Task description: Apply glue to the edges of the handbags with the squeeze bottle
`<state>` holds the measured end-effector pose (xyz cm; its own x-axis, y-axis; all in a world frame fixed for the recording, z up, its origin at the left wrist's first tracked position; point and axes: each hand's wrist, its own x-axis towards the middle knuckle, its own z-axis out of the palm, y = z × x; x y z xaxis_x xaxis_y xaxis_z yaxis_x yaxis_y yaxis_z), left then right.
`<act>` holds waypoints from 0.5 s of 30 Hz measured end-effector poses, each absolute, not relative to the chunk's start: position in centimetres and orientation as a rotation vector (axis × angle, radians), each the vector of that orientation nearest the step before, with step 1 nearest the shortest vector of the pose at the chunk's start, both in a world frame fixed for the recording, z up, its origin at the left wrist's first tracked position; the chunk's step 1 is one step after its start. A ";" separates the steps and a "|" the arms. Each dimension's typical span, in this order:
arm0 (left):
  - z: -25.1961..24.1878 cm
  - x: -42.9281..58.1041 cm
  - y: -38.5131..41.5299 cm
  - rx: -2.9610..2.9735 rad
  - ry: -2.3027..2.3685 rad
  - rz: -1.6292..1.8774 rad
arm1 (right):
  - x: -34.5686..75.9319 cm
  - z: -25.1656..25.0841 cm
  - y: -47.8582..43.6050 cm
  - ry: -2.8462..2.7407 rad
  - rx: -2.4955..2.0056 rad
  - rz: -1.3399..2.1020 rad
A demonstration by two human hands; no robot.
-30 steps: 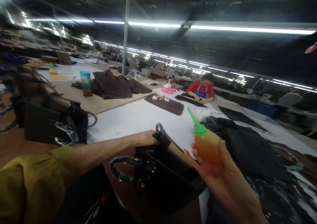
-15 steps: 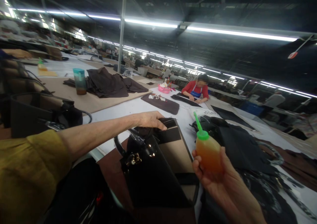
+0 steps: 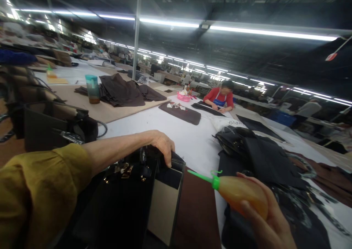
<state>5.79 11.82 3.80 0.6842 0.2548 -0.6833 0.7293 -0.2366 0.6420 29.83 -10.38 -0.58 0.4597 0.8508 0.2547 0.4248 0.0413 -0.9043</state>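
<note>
A black handbag [image 3: 123, 201] with gold hardware stands in front of me, its beige side panel [image 3: 162, 208] facing right. My left hand [image 3: 162, 145] grips the bag's top edge at that side, thumb and fingers closed over it; some fingers are hidden behind. In my right hand [image 3: 264, 208] is a squeeze bottle [image 3: 242, 194] of amber liquid, tilted almost level. Its thin green nozzle [image 3: 202, 177] points left toward the bag's side and stays apart from it. Under the bag lies a dark brown sheet [image 3: 196, 208].
Black bags [image 3: 264, 161] are piled on the right of the white table [image 3: 132, 122]. More bags [image 3: 46, 124] stand at left, near a teal-lidded cup [image 3: 92, 89] and dark fabric [image 3: 121, 91]. Across the table, a person in red [image 3: 220, 98] works by a pink basket [image 3: 183, 96].
The bag has turned and shifted left, with my left hand on its edge. My right hand has tipped the bottle from upright to nearly level, nozzle leftward.
</note>
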 end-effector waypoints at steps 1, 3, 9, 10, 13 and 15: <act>3.6 5.8 11.7 1.794 0.785 -0.560 | 29.7 -0.6 -10.4 -1.173 -1.607 0.418; 3.4 5.9 11.6 1.783 0.791 -0.588 | 29.4 -0.9 -10.3 -1.205 -1.640 0.336; 3.1 5.9 11.6 1.746 0.787 -0.651 | 28.4 -1.3 -9.9 -1.283 -1.602 0.195; 3.0 5.9 11.7 1.736 0.786 -0.662 | 28.3 -1.2 -9.9 -1.288 -1.586 0.170; 2.7 5.9 11.8 1.739 0.783 -0.665 | 28.1 -1.2 -9.8 -1.300 -1.565 0.150; 2.5 6.0 11.9 1.760 0.776 -0.654 | 27.9 -1.2 -9.8 -1.302 -1.571 0.184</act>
<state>5.99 11.91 2.48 0.6397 0.1897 -0.7448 0.7662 -0.2342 0.5984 27.95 -9.82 -1.18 0.3990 0.7910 0.4638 0.6319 0.1293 -0.7642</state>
